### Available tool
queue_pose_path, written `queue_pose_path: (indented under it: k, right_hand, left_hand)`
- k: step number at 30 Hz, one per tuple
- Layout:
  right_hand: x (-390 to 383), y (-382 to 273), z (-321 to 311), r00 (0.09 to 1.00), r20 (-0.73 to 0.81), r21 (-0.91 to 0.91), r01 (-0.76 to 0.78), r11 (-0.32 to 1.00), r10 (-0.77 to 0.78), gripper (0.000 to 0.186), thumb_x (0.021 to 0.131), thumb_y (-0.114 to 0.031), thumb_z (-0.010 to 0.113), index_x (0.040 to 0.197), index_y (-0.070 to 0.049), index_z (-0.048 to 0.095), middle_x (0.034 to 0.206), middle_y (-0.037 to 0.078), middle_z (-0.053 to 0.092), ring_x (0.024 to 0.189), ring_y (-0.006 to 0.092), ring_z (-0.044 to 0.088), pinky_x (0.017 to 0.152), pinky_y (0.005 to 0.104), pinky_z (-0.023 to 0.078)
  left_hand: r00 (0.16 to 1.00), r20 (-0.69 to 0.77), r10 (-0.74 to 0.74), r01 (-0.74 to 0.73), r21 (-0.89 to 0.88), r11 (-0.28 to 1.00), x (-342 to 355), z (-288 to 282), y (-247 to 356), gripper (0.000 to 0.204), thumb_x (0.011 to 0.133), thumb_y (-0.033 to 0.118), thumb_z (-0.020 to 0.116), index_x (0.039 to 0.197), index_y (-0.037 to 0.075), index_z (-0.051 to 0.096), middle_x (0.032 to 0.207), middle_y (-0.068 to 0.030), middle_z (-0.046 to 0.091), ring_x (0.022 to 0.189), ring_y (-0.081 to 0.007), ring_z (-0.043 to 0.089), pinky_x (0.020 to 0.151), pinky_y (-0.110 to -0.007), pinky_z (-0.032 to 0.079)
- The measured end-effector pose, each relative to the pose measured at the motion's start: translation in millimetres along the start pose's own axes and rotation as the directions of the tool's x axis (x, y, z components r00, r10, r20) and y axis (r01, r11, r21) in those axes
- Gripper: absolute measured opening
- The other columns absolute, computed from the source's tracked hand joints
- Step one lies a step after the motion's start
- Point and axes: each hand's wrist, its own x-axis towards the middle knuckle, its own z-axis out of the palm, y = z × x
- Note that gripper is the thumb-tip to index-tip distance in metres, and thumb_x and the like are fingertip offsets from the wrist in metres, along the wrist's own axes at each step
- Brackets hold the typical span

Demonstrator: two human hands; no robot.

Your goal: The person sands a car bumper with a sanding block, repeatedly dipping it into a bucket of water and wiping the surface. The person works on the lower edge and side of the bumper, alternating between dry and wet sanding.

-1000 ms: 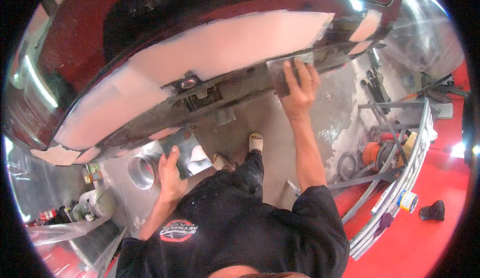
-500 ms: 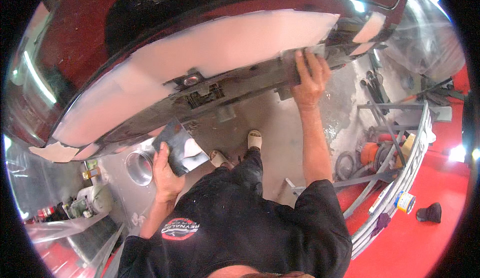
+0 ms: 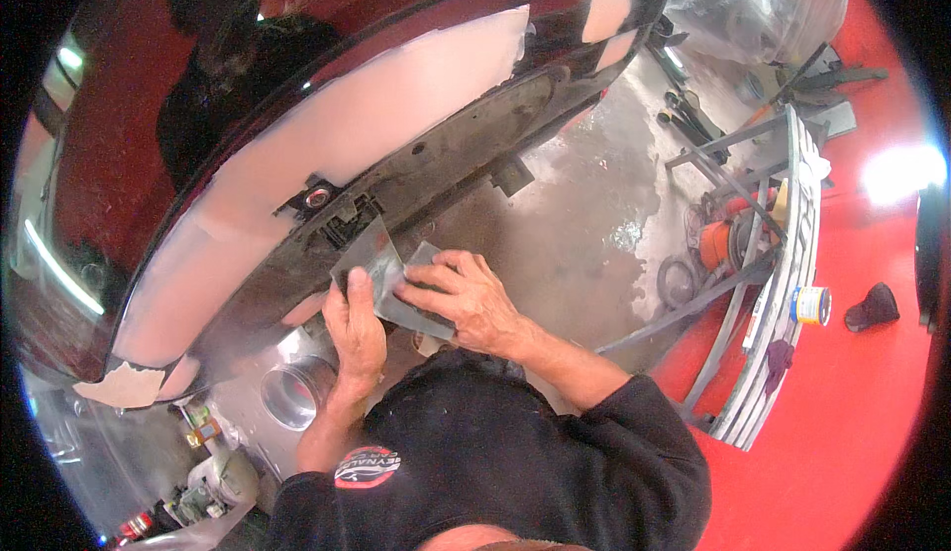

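Finding at far left clear plastic (image 3: 59,452), below a tan patch (image 3: 124,385) on the lower corner of the dark red car (image 3: 114,155). Noting next, low down, a pale tank (image 3: 226,477), then a shiny round tub (image 3: 287,407). Seeing across the car a long pink band (image 3: 337,135), with a round lock (image 3: 317,197) just below its edge. Observed at centre: left hand (image 3: 359,338) grasping a thin shiny plate (image 3: 371,249), thumb laid on its face. Locating the plate before the car's lower edge, overlapping it in view; contact, cannot tell. Recorded just beside: a thin grey sheet (image 3: 424,324), clasped in the right hand (image 3: 475,303) under bent fingers, close to the plate; touching or apart, cannot tell. Continuing right: a black bracket (image 3: 512,176) on the car's underside, an orange tool (image 3: 715,244) behind a metal frame (image 3: 758,402), a yellow-and-blue tin (image 3: 812,305) near the frame, a dark crumpled item (image 3: 872,308) on red floor (image 3: 842,432).
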Motion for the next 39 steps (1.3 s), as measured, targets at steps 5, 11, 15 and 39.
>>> queue_pose_path:
  k: [5,11,15,39]
  right_hand:
    - [-28,-5,-19,0.992,0.122,0.021,-0.029,0.999,0.026,0.060,0.072,-0.017,0.078,0.131,-0.018,0.065,0.136,0.006,0.059,0.121,0.0336,0.051,0.100,0.0492,0.045]
    - [-30,-38,-18,0.986,-0.131,0.055,0.113,0.992,-0.105,0.049,0.081,-0.020,0.072,0.130,-0.020,0.067,0.140,0.010,0.055,0.127,0.0379,0.047,0.110,0.0534,0.041]
    - [-47,-7,-6,0.983,-0.170,-0.089,-0.080,0.993,0.064,0.052,0.075,-0.010,0.074,0.126,-0.015,0.069,0.133,0.012,0.059,0.121,0.0373,0.052,0.103,0.0488,0.044]
    - [-47,-24,24,0.798,0.272,0.941,-0.338,0.026,0.537,0.049,0.096,-0.001,0.054,0.144,-0.004,0.045,0.134,0.016,0.059,0.119,0.0384,0.061,0.091,0.0645,0.055]
  left_hand:
    - [0.977,-0.211,-0.017,-0.032,-0.225,0.974,17,2,23,0.034,0.107,0.023,0.048,0.122,-0.005,0.060,0.114,-0.0112,0.064,0.095,-0.0184,0.059,0.087,-0.034,0.049]
    - [0.863,0.204,-0.463,0.486,-0.589,0.646,-3,17,-4,0.029,0.103,0.022,0.054,0.119,-0.001,0.061,0.110,-0.0112,0.067,0.097,-0.0210,0.066,0.087,-0.038,0.055]
    - [0.849,0.347,-0.399,0.515,-0.716,0.472,-15,9,-3,0.031,0.104,0.025,0.053,0.121,0.000,0.061,0.111,-0.0124,0.070,0.099,-0.0238,0.070,0.089,-0.040,0.058]
    - [0.904,-0.285,-0.317,-0.025,-0.778,0.628,-69,-126,-23,0.031,0.104,0.022,0.054,0.125,0.000,0.060,0.115,-0.0102,0.069,0.103,-0.0215,0.068,0.091,-0.037,0.055]
